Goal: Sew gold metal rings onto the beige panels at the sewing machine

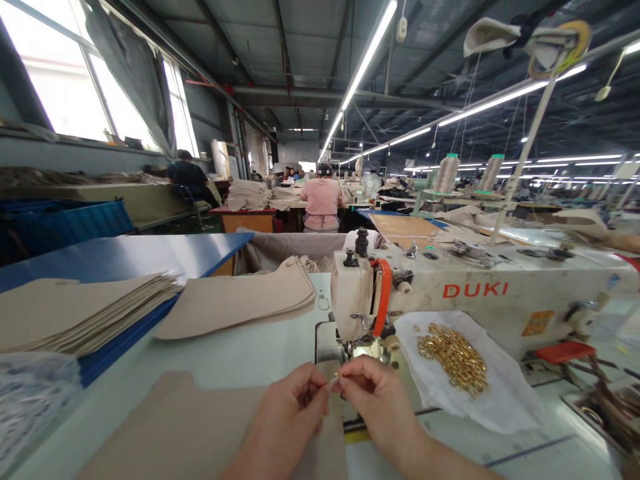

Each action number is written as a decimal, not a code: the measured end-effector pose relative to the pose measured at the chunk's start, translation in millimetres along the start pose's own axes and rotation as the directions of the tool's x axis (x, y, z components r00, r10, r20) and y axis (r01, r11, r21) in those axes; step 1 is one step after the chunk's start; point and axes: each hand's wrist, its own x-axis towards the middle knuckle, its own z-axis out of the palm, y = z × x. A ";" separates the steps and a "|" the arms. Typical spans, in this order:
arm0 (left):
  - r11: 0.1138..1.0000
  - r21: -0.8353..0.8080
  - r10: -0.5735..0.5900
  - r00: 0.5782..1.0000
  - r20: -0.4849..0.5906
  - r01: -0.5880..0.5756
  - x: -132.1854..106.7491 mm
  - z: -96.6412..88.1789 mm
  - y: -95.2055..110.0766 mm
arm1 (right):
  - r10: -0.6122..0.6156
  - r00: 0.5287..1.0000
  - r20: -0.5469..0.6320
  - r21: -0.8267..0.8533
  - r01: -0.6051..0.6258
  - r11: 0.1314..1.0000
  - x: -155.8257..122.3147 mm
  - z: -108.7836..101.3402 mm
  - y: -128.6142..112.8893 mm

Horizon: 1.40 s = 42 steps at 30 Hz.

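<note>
Just in front of the sewing machine (470,293), my left hand (295,407) and my right hand (377,397) meet fingertip to fingertip. Both are closed in a pinch around a small pale fabric strip (332,383) with a glint of gold metal at its top. My fingers cover most of it. Under my left hand lies a beige fabric panel (195,420), flat on the machine table and reaching toward the needle area. Right of my right hand, a pile of gold metal rings (453,357) rests on a white cloth (500,393).
Stacked beige panels (245,297) lie behind the left hand, and a thicker stack (85,307) sits on a blue board (200,250). A plastic bag (37,407) is at the left edge. Thread cones (447,175) stand behind the machine. A co-worker (324,200) sits ahead.
</note>
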 end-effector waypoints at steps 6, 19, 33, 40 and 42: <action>0.990 -0.144 0.019 0.996 0.092 -0.005 2.6 1.4 -1.2 | -0.056 0.992 0.113 -0.094 0.067 0.993 -5.4 -0.8 -5.3; 0.926 -0.368 0.045 0.942 0.333 0.086 11.4 -3.9 -13.0 | 0.190 0.940 0.285 0.178 -0.247 0.953 2.6 -9.8 -3.7; 0.825 -0.494 -0.105 0.934 0.341 0.274 14.4 -12.2 0.3 | 0.276 0.943 0.185 0.345 -0.326 0.880 2.2 -5.6 -4.2; 0.857 -0.428 -0.117 0.918 0.378 0.286 8.9 -16.6 11.2 | 0.210 0.947 0.244 0.258 -0.273 0.927 -3.1 -6.5 -10.7; 0.902 -0.353 -0.107 0.920 0.376 0.249 9.1 -17.0 10.9 | 0.141 0.955 0.262 0.206 -0.198 0.958 -7.2 -6.0 -13.0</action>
